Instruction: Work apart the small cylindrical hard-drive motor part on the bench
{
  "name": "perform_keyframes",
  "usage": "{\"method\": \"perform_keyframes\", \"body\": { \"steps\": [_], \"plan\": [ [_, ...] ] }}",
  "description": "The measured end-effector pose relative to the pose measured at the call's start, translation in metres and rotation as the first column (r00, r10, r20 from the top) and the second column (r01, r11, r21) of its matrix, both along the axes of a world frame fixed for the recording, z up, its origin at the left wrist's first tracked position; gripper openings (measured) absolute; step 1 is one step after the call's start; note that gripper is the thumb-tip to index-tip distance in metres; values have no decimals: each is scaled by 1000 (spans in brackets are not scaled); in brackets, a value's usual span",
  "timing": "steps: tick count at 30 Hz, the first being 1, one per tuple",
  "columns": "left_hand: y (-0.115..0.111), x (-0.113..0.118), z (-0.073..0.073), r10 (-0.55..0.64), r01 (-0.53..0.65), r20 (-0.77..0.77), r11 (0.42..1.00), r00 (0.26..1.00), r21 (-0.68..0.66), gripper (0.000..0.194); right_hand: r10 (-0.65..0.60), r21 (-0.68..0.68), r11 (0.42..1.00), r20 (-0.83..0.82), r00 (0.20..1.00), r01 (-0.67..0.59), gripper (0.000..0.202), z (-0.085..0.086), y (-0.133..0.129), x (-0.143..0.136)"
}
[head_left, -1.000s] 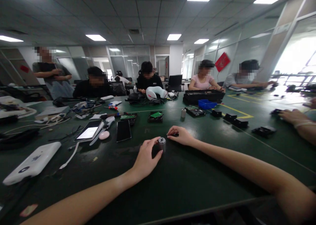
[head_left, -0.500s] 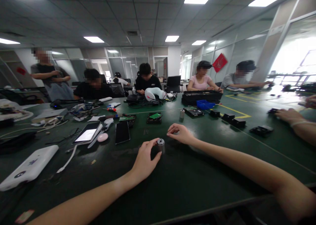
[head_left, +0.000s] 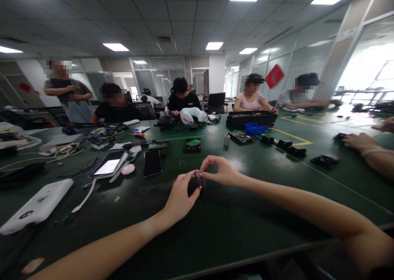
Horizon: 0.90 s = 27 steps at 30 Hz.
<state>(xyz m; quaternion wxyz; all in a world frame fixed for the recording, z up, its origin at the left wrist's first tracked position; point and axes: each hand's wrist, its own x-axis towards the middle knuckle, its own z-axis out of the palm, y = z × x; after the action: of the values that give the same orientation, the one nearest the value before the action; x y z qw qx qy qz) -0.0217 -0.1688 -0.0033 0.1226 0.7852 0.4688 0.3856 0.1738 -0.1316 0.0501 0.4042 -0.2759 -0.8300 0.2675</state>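
Note:
A small grey metal cylinder [head_left: 201,182] stands upright on the dark green table, partly covered by fingers. My left hand [head_left: 181,194] grips its side between thumb and fingers. Over its top rim, my right hand [head_left: 220,171] has thumb and forefinger pinched together, touching the top or just above it. Whether a small part sits in that pinch is hidden. A second, similar cylinder [head_left: 227,140] stands farther back, beside a hard drive [head_left: 241,137].
Another drive with a green board [head_left: 192,145] lies ahead. Left are a black phone [head_left: 152,163], a lit tablet [head_left: 109,164], a pink round case [head_left: 128,169] and a white device [head_left: 37,206]. A blue tray [head_left: 256,128] and black brackets [head_left: 291,147] lie right, near a co-worker's hand [head_left: 360,142].
My right hand has moved left and its pinched fingertips have come to the cylinder's top. My left hand keeps its hold in nearly the same place.

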Motion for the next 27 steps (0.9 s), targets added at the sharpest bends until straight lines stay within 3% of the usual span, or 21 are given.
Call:
{"method": "perform_keyframes", "body": {
  "steps": [8, 17, 27],
  "plan": [
    [-2, 2, 2, 2, -2, 2, 1000, 1000, 11, 46, -36, 18, 999, -67, 997, 37, 19, -3, 4, 0],
    [-3, 2, 3, 1, -1, 10, 1000, 1000, -4, 46, -56, -114, 993, -155, 986, 38, 23, -18, 12, -5],
    [-2, 0, 1, -15, 15, 20, 1000, 1000, 9, 45, -76, -45, 996, -107, 991, 71, 21, -15, 10, -2]
  ]
}}
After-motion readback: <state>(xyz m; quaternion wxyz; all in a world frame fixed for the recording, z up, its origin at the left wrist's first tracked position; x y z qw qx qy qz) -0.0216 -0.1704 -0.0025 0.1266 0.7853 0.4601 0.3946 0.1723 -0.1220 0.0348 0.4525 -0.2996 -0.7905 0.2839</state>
